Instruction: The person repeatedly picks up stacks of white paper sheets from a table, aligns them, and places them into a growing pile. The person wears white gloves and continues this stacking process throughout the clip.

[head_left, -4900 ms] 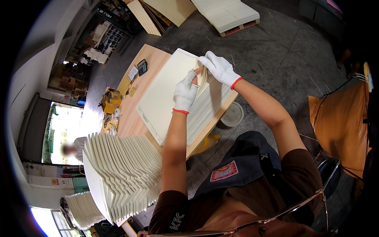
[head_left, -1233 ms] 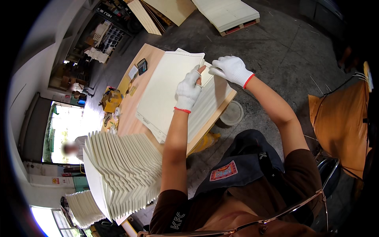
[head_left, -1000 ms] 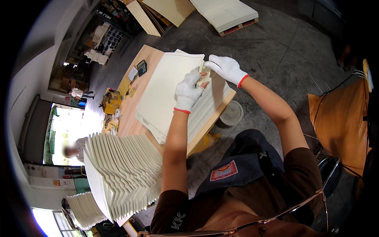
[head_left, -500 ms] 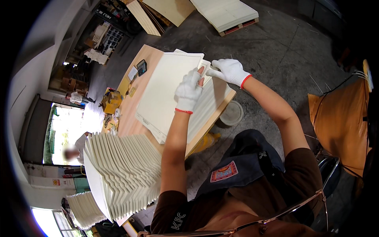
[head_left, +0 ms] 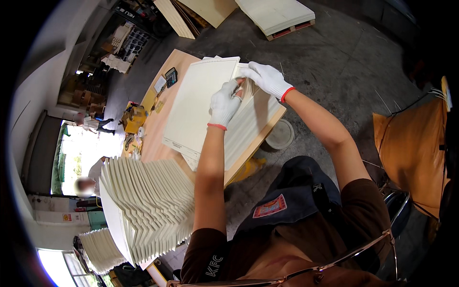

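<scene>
the cream sheet stack (head_left: 203, 103) lies flat on the wooden table (head_left: 158, 136), its long axis running away from the person toward the table's far end, so most of it lies left of both hands. the left hand (head_left: 224, 103), gloved white, is closed in a pinch on the sheets' lifted right corner. just to its right the right hand (head_left: 265, 79) curls over the same fanned sheet edges (head_left: 247, 88); both sit equally near.
</scene>
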Demonstrator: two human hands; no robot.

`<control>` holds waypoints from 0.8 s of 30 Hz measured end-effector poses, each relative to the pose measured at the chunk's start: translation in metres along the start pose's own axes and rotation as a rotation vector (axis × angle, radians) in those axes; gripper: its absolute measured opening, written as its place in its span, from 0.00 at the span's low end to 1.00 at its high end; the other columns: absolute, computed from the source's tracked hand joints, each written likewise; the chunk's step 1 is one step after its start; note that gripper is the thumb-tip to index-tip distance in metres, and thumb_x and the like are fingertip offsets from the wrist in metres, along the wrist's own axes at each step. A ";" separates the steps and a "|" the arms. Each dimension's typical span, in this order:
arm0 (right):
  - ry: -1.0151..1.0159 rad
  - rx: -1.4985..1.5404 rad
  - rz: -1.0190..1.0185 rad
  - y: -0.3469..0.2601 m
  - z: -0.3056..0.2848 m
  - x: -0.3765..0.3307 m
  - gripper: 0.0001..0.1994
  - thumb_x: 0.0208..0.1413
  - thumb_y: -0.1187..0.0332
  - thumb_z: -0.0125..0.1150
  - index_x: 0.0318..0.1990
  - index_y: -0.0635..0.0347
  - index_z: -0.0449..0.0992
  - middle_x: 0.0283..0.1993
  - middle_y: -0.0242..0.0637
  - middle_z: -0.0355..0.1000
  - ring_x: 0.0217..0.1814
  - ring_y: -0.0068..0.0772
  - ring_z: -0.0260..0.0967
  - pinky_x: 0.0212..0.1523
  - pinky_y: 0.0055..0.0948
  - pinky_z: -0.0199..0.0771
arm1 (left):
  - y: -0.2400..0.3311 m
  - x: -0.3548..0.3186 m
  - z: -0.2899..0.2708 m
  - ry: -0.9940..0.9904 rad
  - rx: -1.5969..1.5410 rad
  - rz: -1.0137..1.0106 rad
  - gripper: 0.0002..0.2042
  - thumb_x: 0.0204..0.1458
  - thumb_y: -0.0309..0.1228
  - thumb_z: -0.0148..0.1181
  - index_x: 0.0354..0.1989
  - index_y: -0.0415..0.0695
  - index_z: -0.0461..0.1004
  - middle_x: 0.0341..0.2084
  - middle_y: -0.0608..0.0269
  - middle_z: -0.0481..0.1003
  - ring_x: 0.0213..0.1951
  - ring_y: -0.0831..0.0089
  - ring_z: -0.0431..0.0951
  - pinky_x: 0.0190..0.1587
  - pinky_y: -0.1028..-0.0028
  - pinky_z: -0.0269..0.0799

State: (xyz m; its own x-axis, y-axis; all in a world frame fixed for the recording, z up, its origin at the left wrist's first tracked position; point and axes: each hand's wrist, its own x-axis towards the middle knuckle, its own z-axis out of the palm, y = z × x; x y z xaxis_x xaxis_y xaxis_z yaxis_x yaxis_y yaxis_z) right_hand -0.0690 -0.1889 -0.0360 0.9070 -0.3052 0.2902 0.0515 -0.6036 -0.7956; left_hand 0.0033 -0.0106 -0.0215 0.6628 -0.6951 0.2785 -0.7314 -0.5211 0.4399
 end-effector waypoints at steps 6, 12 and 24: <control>0.011 0.025 0.093 0.005 0.008 -0.002 0.27 0.64 0.41 0.35 0.49 0.50 0.74 0.42 0.48 0.76 0.47 0.53 0.73 0.47 0.44 0.70 | 0.011 -0.012 -0.002 0.008 -0.117 -0.026 0.16 0.55 0.34 0.61 0.53 0.51 0.77 0.45 0.59 0.79 0.46 0.66 0.80 0.48 0.71 0.73; 0.032 0.030 0.066 0.003 0.006 -0.006 0.26 0.64 0.42 0.36 0.50 0.50 0.73 0.42 0.48 0.76 0.45 0.52 0.74 0.45 0.44 0.70 | 0.005 -0.012 0.003 0.053 -0.154 -0.030 0.15 0.55 0.36 0.60 0.52 0.54 0.77 0.43 0.59 0.78 0.43 0.62 0.80 0.46 0.69 0.74; 0.042 -0.008 0.033 0.013 0.014 -0.003 0.24 0.65 0.44 0.36 0.46 0.54 0.70 0.37 0.51 0.76 0.41 0.55 0.74 0.40 0.47 0.71 | 0.015 -0.014 0.002 0.057 0.002 -0.021 0.15 0.52 0.36 0.64 0.50 0.58 0.78 0.29 0.59 0.78 0.30 0.67 0.78 0.36 0.70 0.73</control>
State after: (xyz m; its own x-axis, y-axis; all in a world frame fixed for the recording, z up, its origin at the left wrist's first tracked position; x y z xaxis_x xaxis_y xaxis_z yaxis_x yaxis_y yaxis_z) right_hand -0.0648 -0.1858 -0.0549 0.8897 -0.3559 0.2858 0.0181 -0.5980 -0.8013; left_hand -0.0178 -0.0096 -0.0202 0.6858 -0.6546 0.3180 -0.7177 -0.5361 0.4444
